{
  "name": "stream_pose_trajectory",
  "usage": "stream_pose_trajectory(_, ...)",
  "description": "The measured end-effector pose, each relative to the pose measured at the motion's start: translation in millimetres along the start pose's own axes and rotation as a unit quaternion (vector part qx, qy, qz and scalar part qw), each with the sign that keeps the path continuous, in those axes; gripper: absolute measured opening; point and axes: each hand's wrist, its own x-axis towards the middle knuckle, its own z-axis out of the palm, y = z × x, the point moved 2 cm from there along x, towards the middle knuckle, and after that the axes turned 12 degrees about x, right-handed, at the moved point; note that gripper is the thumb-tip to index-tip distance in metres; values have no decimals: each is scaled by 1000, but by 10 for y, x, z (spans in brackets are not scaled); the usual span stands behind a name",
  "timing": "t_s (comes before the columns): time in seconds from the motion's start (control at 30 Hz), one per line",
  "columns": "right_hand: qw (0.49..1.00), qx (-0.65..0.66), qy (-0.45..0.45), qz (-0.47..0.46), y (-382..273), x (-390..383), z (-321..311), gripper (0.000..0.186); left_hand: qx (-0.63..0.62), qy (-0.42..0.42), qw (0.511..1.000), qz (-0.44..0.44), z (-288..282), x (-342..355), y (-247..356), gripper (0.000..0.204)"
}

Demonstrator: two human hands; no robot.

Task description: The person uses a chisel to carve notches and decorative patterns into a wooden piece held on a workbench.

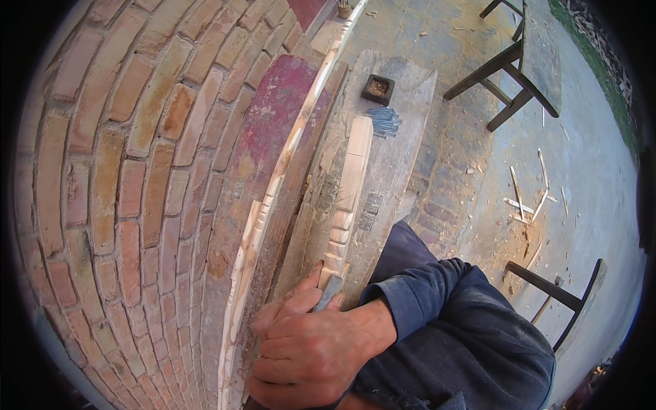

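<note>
Both hands are clenching one chisel (331, 290) – the right hand (311, 355) overlapping the left hand (283, 311) – its blade meeting a carved slat (348, 184) lying on the bench (400, 157); stiff, light wood, likely brittle at the notches – best held by its plain upper length

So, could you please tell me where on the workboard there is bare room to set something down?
The workboard is bare right of the carved strip, below the nails. Its top is crowded by the small black tray and nails; its near end by both hands gripping a chisel.
</note>
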Motion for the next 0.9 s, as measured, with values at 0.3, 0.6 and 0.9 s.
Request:
stream_pose_trajectory(0.3,995,-35,6,91,-81,-96,151,18,55,209,974,67,125,7,94,15)
stream_pose_trajectory(0.6,999,-33,4,21,34,-3,-3,35,39,237,966,90,142,73,86,21)
stream_pose_trajectory(0.9,999,32,-22,27,83,58,-93,35,8,174,982,78,112,29,33,14)
